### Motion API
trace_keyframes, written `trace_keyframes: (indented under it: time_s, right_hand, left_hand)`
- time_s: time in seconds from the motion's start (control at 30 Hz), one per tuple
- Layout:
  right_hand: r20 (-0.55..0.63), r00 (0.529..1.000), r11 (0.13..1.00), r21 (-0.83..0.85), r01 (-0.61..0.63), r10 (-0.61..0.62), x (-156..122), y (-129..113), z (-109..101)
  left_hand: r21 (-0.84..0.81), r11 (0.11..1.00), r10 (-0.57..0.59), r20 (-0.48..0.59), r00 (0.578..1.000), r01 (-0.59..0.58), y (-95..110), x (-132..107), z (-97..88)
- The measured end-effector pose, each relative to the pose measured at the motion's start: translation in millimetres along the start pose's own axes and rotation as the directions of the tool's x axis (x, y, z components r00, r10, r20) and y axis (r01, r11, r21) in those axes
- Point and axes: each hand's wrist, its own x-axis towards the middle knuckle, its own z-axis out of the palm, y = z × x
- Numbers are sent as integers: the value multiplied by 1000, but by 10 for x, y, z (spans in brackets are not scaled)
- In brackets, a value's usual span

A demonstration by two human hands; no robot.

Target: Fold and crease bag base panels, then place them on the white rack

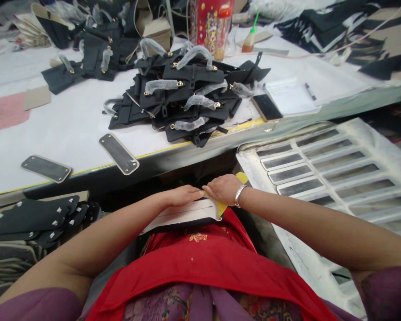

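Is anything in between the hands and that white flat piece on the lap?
The left hand lies straight on the white flat piece, nothing between. By the right hand, at the piece's right end, a yellow thing peeks out and may sit between them.

panel (183, 214) on lap (200, 254), table (70, 129) behind, phone (266, 107) right of pile (187, 98)

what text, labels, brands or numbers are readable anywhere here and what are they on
Nothing here reads clearly enough to quote.
Red cylindrical container with gold print: markings blurred, unreadable.
White paper sheet beside the black pen: any writing is too small to read.
White flat panel under the left hand and right hand: no lettering visible.
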Motion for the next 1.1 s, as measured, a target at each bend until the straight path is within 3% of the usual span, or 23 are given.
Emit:
trace_keyframes:
  time_s: [0.33, 0.57, 0.67, 0.83, 0.97, 1.03, 1.1]
  right_hand:
    - [59, 997, 997, -45, 59, -56, 147, -42, -87]
    - [106, 986, 983, -118, 138, -126, 334, -106, -123]
    - [104, 980, 975, -130, 182, -169, 394, -141, -145]
    - [105, 962, 949, -166, 267, -252, 468, -259, -217]
    - [99, 949, 924, -219, 313, -298, 547, -311, -441]
    - [38, 963, 926, -265, 268, -268, 527, -220, -594]
    - [-38, 986, 946, -292, 145, -163, 424, -32, -709]
  left_hand:
    - [34, 999, -28, 2, 1000, 28, -92, 5, -42]
    - [196, 981, -24, 147, 989, -5, -90, -31, -142]
    - [280, 960, -28, 153, 988, -16, -70, -114, -168]
    - [424, 905, -37, 92, 995, -5, -36, -306, -171]
    - [463, 886, 9, -22, 1000, 3, -33, -511, -141]
    - [484, 875, 14, -67, 998, 21, -33, -632, -108]
    - [533, 844, -2, -105, 994, 58, -19, -734, -53]
